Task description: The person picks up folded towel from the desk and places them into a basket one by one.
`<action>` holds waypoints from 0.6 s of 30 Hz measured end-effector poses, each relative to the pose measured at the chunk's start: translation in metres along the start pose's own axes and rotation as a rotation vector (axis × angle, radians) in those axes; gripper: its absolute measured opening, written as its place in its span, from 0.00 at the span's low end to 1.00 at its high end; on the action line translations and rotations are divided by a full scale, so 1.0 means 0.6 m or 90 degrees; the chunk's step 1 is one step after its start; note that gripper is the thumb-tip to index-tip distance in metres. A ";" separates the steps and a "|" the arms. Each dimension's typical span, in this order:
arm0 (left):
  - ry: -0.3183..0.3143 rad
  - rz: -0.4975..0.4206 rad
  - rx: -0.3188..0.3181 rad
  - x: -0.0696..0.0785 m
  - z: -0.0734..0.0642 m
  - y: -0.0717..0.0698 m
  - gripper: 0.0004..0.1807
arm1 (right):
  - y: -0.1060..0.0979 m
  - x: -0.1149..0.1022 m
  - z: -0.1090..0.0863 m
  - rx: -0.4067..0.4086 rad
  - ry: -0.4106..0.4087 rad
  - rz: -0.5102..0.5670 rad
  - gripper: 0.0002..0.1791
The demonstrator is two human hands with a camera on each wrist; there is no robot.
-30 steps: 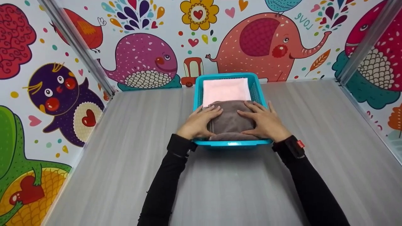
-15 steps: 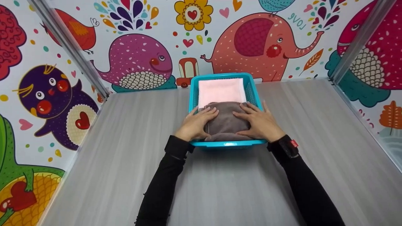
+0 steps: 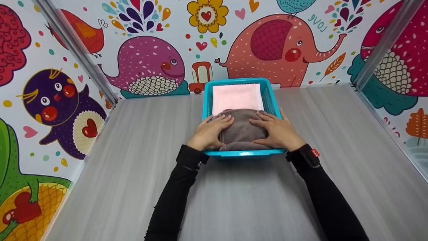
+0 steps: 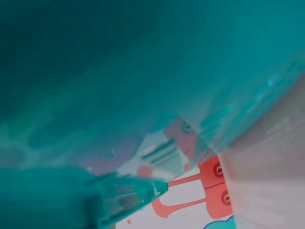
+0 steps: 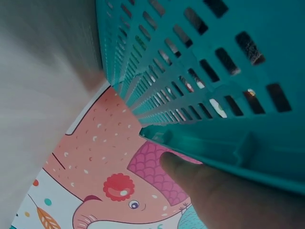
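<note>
A turquoise plastic basket [image 3: 245, 153] stands on the grey tabletop in the head view. In its near half lies a folded brown cloth [image 3: 243, 130] with a rounded top. My left hand [image 3: 210, 132] rests on the cloth's left side, fingers spread over it and thumb toward its near edge. On the right side, my right hand [image 3: 280, 131] lies in the same way, its fingers pointing inward. The left wrist view is filled by the blurred basket wall [image 4: 157, 62]. In the right wrist view, a finger [image 5: 190, 176] of my right hand shows outside the slotted basket wall [image 5: 214, 52].
A folded pink cloth [image 3: 237, 97] lies in the basket's far half, partly covered by the brown one. The basket's far end is close to the cartoon-printed back wall [image 3: 150, 63]. A metal post [image 3: 77, 50] stands at each back corner of the grey tabletop [image 3: 143, 134].
The head view has shifted slightly sideways, moving the whole scene in the picture. Both hands remain at the same places on the brown cloth.
</note>
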State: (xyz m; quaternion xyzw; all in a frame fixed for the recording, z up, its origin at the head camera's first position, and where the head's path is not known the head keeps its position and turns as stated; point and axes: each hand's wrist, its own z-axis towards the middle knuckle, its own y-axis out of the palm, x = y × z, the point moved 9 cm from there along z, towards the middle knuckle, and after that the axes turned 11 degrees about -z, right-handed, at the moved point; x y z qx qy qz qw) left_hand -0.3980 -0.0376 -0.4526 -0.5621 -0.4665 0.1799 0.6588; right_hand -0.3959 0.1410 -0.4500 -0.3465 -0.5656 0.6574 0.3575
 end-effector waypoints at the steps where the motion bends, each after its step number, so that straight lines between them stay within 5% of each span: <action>1: 0.008 -0.004 0.004 0.000 0.000 0.000 0.54 | -0.001 0.001 0.000 0.002 -0.001 0.000 0.45; 6: 0.050 -0.017 0.023 0.001 0.000 -0.005 0.51 | -0.003 0.004 0.002 0.010 -0.005 0.001 0.44; 13: 0.057 -0.046 0.017 -0.001 -0.006 -0.007 0.50 | -0.008 0.007 0.000 0.006 0.003 0.037 0.46; 18: 0.039 -0.067 0.074 -0.003 -0.019 -0.041 0.49 | -0.047 0.028 -0.012 0.017 0.043 0.058 0.49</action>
